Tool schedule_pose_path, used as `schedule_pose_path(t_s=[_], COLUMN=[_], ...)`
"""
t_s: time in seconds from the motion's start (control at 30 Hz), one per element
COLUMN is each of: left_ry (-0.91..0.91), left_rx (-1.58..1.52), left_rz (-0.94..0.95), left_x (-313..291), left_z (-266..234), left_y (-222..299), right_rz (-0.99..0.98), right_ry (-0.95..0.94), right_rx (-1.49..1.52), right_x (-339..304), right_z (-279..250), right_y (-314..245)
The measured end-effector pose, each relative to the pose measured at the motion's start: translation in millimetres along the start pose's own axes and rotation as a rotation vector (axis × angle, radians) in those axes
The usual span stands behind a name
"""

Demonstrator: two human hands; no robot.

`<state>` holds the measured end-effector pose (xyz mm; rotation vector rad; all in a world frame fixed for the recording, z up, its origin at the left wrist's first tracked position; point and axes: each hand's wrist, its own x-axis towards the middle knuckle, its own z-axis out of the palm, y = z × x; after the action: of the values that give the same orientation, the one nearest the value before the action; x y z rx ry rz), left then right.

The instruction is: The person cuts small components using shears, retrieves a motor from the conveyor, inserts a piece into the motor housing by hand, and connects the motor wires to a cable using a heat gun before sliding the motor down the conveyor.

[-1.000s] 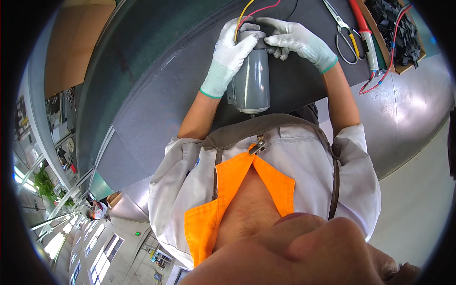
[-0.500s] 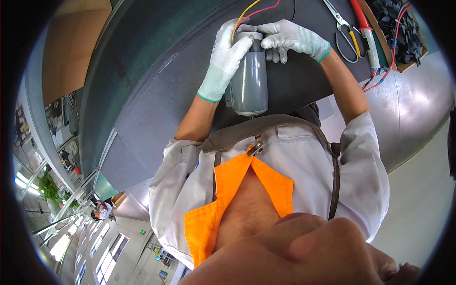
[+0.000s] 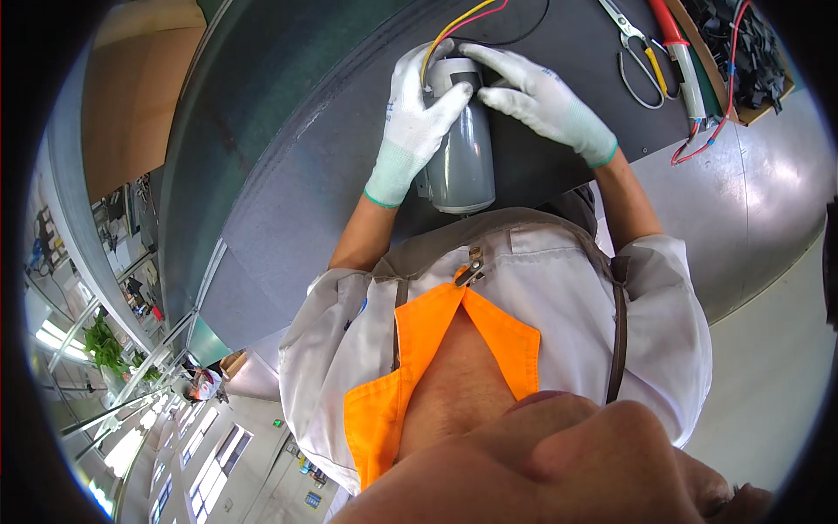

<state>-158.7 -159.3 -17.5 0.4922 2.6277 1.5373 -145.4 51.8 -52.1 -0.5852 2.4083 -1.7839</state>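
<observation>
A grey cylinder (image 3: 463, 162), looking like an electric motor, lies on the dark worktop close to my body, its wired end pointing away. My left hand (image 3: 421, 109), in a white glove, is wrapped round the far left part of it. The left thumb presses beside a small dark patch (image 3: 465, 79) near the light end collar. My right hand (image 3: 546, 98), gloved too, has its fingers stretched and its thumb apart. Its fingertips are at the collar's right side; whether they touch is unclear. Yellow and red wires (image 3: 456, 24) and a black wire run from the far end.
Scissors (image 3: 644, 61) with one yellow-wrapped handle lie at the far right of the worktop (image 3: 288, 227). Beside them is a red and white hand tool (image 3: 685, 74) with a red cable. A cardboard box (image 3: 758, 113) holds many black pieces. A brown board (image 3: 131, 105) stands at the left.
My right hand's curled fingers have straightened and lifted from the collar's side, with the thumb parted from them. The left hand keeps its hold on the cylinder.
</observation>
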Motion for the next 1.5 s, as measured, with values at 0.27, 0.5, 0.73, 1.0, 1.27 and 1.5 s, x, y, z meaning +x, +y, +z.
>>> schedule_pose_path(t_s=[0.27, 0.5, 0.73, 1.0, 1.27, 1.5], left_ry=[-0.004, 0.061, 0.190, 0.159, 0.050, 0.175], left_rx=[0.149, 0.053, 0.225, 0.421, -0.488, -0.490], left_rz=[0.116, -0.066, -0.142, 0.010, -0.072, -0.203], left_x=[-0.5, 4.4, -29.0, -8.3, -3.0, -0.2], left_z=[3.6, 1.8, -38.0, -26.7, 13.5, 14.6], left_y=[-4.5, 13.4, -7.4, 24.4, -23.1, 15.8], right_rz=[-0.054, 0.027, 0.066, 0.104, 0.069, -0.065], right_ry=[0.488, 0.338, 0.548, 1.167, 0.872, 0.571], right_rx=[-0.075, 0.270, 0.425, -0.113, -1.075, -1.428], right_x=[3.4, 0.8, -71.1, -134.3, -99.4, -60.1], right_z=[61.6, 41.3, -38.8, -177.5, -238.2, -252.5], right_y=[-6.0, -1.3, -16.4, -27.4, -8.6, -0.4])
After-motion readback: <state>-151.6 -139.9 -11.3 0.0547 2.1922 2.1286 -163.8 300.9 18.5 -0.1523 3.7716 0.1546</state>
